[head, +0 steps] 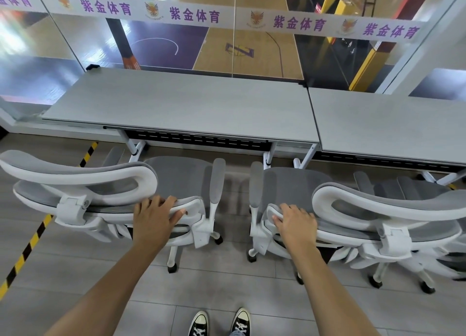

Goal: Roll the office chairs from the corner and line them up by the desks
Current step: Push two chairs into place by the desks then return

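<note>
Two white-framed office chairs with grey mesh stand side by side, facing the desks. My left hand grips the top right corner of the left chair's backrest. My right hand grips the top left corner of the right chair's backrest. Both chairs' seats sit just short of the front edge of the left grey desk. A second grey desk adjoins it on the right. A narrow gap of floor separates the two chairs' armrests.
A glass wall with a white banner of purple characters runs behind the desks. Yellow-black tape crosses the grey floor at the left. Another chair's armrest and seat show behind the right chair. My black sneakers stand below.
</note>
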Demonstrator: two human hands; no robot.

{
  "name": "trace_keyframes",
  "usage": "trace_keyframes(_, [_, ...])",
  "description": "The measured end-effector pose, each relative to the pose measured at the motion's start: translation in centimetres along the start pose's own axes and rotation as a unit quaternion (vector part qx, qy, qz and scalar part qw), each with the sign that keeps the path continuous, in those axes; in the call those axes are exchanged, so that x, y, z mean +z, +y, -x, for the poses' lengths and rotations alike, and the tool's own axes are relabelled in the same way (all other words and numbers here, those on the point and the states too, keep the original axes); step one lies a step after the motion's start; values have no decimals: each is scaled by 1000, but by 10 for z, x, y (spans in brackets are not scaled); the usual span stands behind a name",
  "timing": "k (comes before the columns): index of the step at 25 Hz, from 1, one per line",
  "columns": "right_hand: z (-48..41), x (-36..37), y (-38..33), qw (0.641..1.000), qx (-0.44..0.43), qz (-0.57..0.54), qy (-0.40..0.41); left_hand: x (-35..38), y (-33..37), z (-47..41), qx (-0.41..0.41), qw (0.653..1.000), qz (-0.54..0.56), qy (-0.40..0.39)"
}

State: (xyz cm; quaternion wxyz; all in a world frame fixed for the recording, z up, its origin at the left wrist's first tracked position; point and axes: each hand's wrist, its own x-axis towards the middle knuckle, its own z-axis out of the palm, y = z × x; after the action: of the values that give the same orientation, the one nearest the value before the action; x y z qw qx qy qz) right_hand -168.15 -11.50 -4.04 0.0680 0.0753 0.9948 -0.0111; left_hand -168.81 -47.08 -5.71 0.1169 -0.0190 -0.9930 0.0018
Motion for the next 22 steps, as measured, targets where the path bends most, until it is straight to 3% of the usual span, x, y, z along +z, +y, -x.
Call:
trace_keyframes(6, [3, -1, -3, 1000, 5, -10, 3, 2, 1, -2, -12, 1000, 15, -8])
trace_keyframes(11, [5, -18, -18, 993, -34, -103, 38, -11, 12, 7, -20, 998, 66, 12])
trace_keyframes(17, [14, -49, -96, 948, -218, -208, 101, -65, 14, 41, -44, 992, 111, 47])
trace_keyframes(22, [47, -72, -209, 862, -411, -263, 135, -115, -44, 91, -160, 980, 92, 74])
